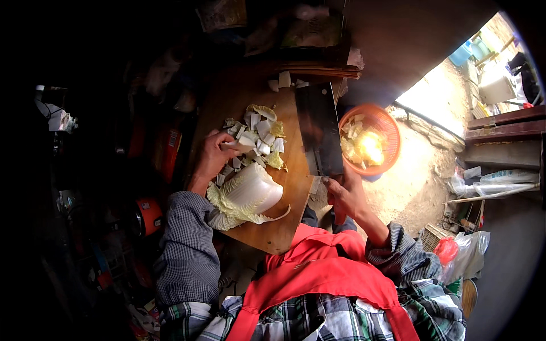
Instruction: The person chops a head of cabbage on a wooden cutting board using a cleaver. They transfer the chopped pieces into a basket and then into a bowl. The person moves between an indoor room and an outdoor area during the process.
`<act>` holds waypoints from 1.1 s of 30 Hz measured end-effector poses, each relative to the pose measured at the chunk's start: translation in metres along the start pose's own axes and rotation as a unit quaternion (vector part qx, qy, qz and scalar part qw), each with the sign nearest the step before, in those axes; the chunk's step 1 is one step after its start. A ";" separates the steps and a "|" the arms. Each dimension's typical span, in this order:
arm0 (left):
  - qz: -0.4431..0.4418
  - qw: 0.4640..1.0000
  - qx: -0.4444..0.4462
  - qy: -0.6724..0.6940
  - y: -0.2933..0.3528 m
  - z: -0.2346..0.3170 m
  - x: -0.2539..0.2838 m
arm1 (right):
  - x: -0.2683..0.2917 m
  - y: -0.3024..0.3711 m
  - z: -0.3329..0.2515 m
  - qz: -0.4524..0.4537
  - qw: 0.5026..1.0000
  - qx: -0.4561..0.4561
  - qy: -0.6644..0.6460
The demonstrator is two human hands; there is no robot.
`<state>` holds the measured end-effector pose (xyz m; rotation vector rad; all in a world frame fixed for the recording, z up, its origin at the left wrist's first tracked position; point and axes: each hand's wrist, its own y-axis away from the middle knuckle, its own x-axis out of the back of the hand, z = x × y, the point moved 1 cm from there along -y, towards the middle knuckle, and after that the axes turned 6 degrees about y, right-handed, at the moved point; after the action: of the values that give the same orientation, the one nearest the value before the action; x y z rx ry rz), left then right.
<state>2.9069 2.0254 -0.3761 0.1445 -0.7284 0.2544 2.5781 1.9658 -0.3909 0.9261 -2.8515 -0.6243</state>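
On a wooden board (296,219) lies a large piece of napa cabbage (250,190), its cut white end toward the far right. Just beyond it is a loose heap of chopped cabbage (264,132), white and pale green. My left hand (215,153) is closed, pinching a white cabbage piece (242,143) at the heap's left side. My right hand (348,199) grips the handle of a cleaver (319,128). The broad dark blade extends away from me along the board's right edge, apart from the cabbage.
An orange basket (392,128) with cut cabbage inside stands on the sunlit floor to the right. Several white scraps (283,80) lie at the board's far end near wooden sticks (324,71). Plastic bags (469,256) sit at the lower right. The left side is dark and cluttered.
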 end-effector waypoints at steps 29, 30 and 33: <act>0.221 0.945 0.068 -0.230 0.189 0.018 -0.054 | -0.083 -0.064 -0.111 -0.324 0.676 0.348 0.563; 0.240 0.948 0.050 -0.205 0.191 0.011 -0.053 | -0.090 -0.069 -0.107 -0.318 0.652 0.384 0.572; 0.267 0.946 0.078 -0.168 0.197 0.006 -0.052 | -0.112 -0.079 -0.105 -0.345 0.597 0.411 0.597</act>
<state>2.8109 2.2033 -0.3987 0.1406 -1.0821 0.8217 2.7332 1.9351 -0.3218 1.6276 -1.3021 1.0886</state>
